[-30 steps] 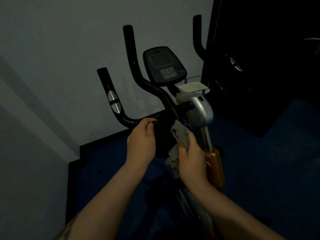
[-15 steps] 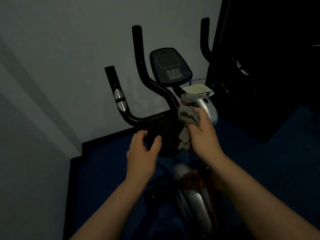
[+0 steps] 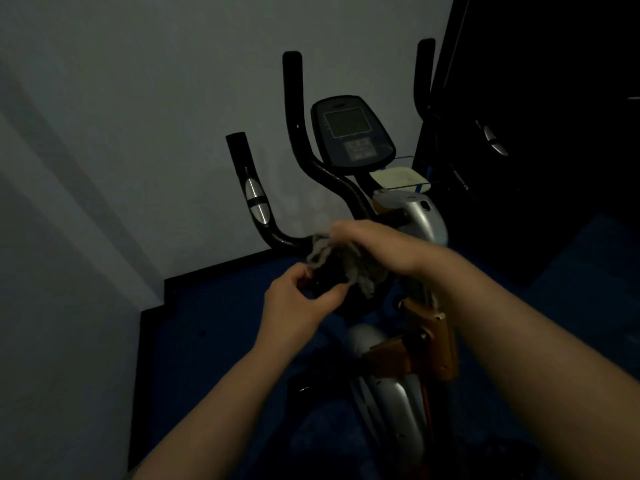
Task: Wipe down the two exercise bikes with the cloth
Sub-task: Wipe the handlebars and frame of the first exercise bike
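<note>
Your right hand (image 3: 375, 245) clutches the cloth (image 3: 332, 259) against the bike's handlebar (image 3: 277, 233); your left hand (image 3: 298, 303) pinches just beneath it. Wall (image 3: 138, 133) close left, blue floor (image 3: 214, 323) below.

Both bare forearms are reaching forward and converging at the handlebar (image 3: 277, 233), the one landmark here. The right hand (image 3: 377, 247) is lying palm down just right of the handlebar's low bend, its fingers curling over a grey cloth (image 3: 332, 259) and gripping it. The left hand (image 3: 298, 303) is sitting below that bend, under the right hand, thumb and fingers bent toward each other; what they are pinching is too dark to tell.
</note>
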`<state>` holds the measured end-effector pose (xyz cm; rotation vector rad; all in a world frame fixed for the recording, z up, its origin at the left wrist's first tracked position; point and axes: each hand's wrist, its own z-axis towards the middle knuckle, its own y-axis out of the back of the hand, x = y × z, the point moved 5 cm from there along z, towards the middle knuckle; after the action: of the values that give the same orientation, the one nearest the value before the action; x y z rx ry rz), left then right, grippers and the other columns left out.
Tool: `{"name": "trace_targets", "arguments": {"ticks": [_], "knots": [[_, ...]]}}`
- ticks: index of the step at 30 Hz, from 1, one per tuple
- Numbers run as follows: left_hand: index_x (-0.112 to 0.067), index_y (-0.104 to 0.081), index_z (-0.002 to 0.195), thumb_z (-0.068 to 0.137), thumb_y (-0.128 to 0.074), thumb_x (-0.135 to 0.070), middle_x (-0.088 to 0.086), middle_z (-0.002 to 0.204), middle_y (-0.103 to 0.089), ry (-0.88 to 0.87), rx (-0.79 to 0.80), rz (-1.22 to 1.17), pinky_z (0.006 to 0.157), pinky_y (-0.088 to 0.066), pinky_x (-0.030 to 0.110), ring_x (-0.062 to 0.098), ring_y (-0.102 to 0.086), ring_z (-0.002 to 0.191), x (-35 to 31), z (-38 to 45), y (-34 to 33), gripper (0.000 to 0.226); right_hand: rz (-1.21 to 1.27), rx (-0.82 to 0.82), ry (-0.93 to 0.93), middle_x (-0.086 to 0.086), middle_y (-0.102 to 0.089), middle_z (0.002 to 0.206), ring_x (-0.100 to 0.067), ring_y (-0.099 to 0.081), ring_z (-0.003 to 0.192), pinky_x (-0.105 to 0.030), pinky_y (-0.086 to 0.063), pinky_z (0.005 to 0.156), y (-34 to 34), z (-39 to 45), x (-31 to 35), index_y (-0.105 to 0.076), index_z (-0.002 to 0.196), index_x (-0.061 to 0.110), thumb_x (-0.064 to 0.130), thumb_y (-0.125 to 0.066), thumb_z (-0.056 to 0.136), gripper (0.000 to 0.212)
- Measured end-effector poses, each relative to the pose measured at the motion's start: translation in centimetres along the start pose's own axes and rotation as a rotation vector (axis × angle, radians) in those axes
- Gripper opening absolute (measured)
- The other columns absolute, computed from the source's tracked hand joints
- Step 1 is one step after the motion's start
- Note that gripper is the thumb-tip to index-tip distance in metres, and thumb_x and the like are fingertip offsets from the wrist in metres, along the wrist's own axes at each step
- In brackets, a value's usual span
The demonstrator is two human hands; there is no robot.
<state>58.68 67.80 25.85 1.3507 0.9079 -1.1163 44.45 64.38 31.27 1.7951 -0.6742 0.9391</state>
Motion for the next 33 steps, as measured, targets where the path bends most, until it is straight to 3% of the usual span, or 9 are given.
{"name": "trace_targets", "arguments": {"ticks": [2, 6, 11, 15, 18, 23, 25, 29, 33], "knots": [[-0.026, -0.067, 0.098, 0.073, -0.082, -0.025, -0.014, 0.093, -0.070, 0.026, 0.019, 0.001, 0.073, -0.047, 0.007, -0.005, -0.063, 0.087, 0.1, 0.1, 0.0, 0.029, -0.004, -0.044, -0.112, 0.003, -0.067, 0.114, -0.017, -0.062, 0.104, -0.038, -0.045, 0.096, 0.3, 1.0, 0.1, -0.069, 0.110, 0.028, 0.084, -0.036, 0.077, 0.072], [-0.022, -0.067, 0.098, 0.072, -0.082, -0.025, -0.011, 0.092, -0.071, 0.029, 0.002, -0.020, 0.076, -0.049, 0.011, -0.001, -0.064, 0.089, 0.3, 0.2, -0.1, 0.030, -0.643, -0.128, 0.001, 0.010, -0.061, 0.085, -0.013, -0.058, 0.083, -0.030, -0.042, 0.065, -0.9, 2.8, 1.5, -0.065, 0.091, 0.033, 0.063, -0.044, 0.091, 0.037], [-0.020, -0.066, 0.082, 0.069, -0.083, -0.033, -0.010, 0.083, -0.070, 0.002, 0.043, 0.026, 0.068, -0.049, 0.012, -0.002, -0.063, 0.080, 0.0, 0.5, 0.2, 0.026, -0.053, -0.274, -0.012, 0.010, -0.069, 0.086, -0.002, -0.064, 0.081, -0.025, -0.048, 0.069, 1.0, -0.2, -1.5, -0.068, 0.088, 0.030, 0.051, -0.065, 0.085, 0.021], [-0.022, -0.065, 0.098, 0.073, -0.081, -0.036, -0.013, 0.097, -0.067, -0.032, 0.132, 0.008, 0.071, -0.043, 0.004, -0.006, -0.059, 0.089, -0.6, 1.0, 0.9, 0.032, -0.187, -0.753, -0.101, 0.005, -0.064, 0.079, -0.014, -0.061, 0.075, -0.032, -0.048, 0.064, -0.6, -1.3, -2.3, -0.059, 0.083, 0.025, 0.053, -0.051, 0.092, 0.031], [-0.020, -0.060, 0.109, 0.090, -0.065, -0.024, -0.009, 0.104, -0.062, -0.112, 0.107, -0.075, 0.073, -0.042, 0.004, -0.008, -0.057, 0.087, -1.9, 2.2, 1.4, 0.020, -0.260, -0.865, -0.178, 0.005, -0.061, 0.076, -0.016, -0.058, 0.072, -0.028, -0.040, 0.056, -0.5, -1.1, -1.8, -0.056, 0.077, 0.025, 0.049, -0.048, 0.094, 0.031], [-0.021, -0.059, 0.105, 0.103, -0.041, -0.022, -0.008, 0.095, -0.061, -0.106, 0.149, 0.018, 0.065, -0.040, 0.003, 0.000, -0.055, 0.084, -3.2, 4.0, -2.5, 0.018, 0.237, -1.143, 0.018, 0.001, -0.064, 0.085, -0.009, -0.060, 0.076, -0.025, -0.045, 0.061, -3.8, -4.3, -3.8, -0.057, 0.091, 0.020, 0.039, -0.051, 0.096, 0.021], [-0.022, -0.058, 0.102, 0.104, -0.035, -0.021, -0.012, 0.090, -0.059, -0.124, 0.081, 0.048, 0.062, -0.040, 0.005, -0.002, -0.054, 0.079, -3.1, 3.7, -3.0, 0.023, 0.290, -1.143, -0.011, -0.003, -0.063, 0.093, -0.012, -0.060, 0.082, -0.028, -0.048, 0.065, -4.3, -4.6, -4.4, -0.055, 0.098, 0.021, 0.039, -0.048, 0.098, 0.020], [-0.018, -0.058, 0.095, 0.105, -0.033, -0.025, -0.004, 0.083, -0.061, -0.156, 0.002, 0.128, 0.070, -0.047, 0.033, 0.010, -0.056, 0.075, -2.9, 3.5, -3.0, 0.028, 0.031, -0.898, -0.171, 0.001, -0.062, 0.083, -0.014, -0.057, 0.074, -0.029, -0.039, 0.057, -0.7, -2.5, -3.1, -0.054, 0.092, 0.019, 0.044, -0.040, 0.100, 0.030], [-0.031, -0.056, 0.101, 0.104, -0.031, -0.030, -0.011, 0.090, -0.062, -0.167, -0.059, 0.137, 0.079, -0.052, 0.043, 0.008, -0.059, 0.082, -2.2, 3.2, -2.8, 0.026, 0.034, -1.031, -0.004, 0.002, -0.060, 0.095, -0.011, -0.057, 0.082, -0.030, -0.046, 0.065, -3.3, -4.1, -3.3, -0.051, 0.104, 0.024, 0.040, -0.039, 0.101, 0.020]]}}
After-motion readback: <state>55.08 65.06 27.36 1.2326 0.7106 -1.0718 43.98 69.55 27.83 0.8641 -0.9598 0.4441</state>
